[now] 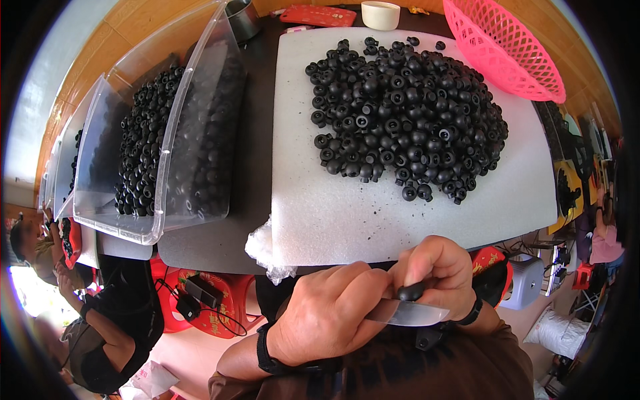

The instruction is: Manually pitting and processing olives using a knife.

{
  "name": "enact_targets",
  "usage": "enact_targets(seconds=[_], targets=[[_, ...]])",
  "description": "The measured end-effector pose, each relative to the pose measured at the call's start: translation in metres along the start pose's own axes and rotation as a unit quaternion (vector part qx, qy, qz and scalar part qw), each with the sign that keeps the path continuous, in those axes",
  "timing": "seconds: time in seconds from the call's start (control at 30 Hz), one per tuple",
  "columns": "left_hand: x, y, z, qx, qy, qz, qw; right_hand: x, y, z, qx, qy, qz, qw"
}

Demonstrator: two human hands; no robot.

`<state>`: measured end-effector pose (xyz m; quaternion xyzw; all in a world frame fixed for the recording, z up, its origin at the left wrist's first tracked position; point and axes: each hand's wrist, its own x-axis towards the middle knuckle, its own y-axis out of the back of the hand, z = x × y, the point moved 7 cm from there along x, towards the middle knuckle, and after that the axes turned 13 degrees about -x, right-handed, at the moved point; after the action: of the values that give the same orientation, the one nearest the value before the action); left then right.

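Just in front of the white foam sheet's near edge, both my hands are close together. My left hand (327,313) is closed round a knife whose handle is hidden in the fingers. The knife blade (417,314), pale and flat, points to the right, beneath the fingers of the other hand. Between thumb and fingers, my right hand (443,273) pinches a small black ball-shaped part (411,292), which lies right at the blade's upper edge. A large heap of similar black parts (413,113), round with ring-shaped openings, is spread on the white foam sheet (320,220).
On the left, a clear plastic bin (163,180) holds many black parts. A pink mesh basket (510,53) stands far right, a white cup (381,15) at the back. Crumpled plastic (267,250) touches the sheet's corner. Cables and black adapters (200,293) lie on a red stool; people sit left.
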<state>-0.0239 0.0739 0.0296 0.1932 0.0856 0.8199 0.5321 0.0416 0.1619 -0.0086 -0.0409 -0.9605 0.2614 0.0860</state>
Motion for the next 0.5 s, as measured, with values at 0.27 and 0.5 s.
enact_targets(seconds=[0.27, 0.5], targets=[[0.0011, -0.0007, -0.0008, -0.001, 0.002, 0.003, 1.000, -0.0024, 0.0008, 0.0029, 0.018, -0.034, 0.009, 0.999], [0.0028, 0.0006, 0.0010, 0.011, 0.002, 0.008, 1.000, -0.0009, -0.0035, 0.0015, 0.037, -0.048, -0.016, 0.998]])
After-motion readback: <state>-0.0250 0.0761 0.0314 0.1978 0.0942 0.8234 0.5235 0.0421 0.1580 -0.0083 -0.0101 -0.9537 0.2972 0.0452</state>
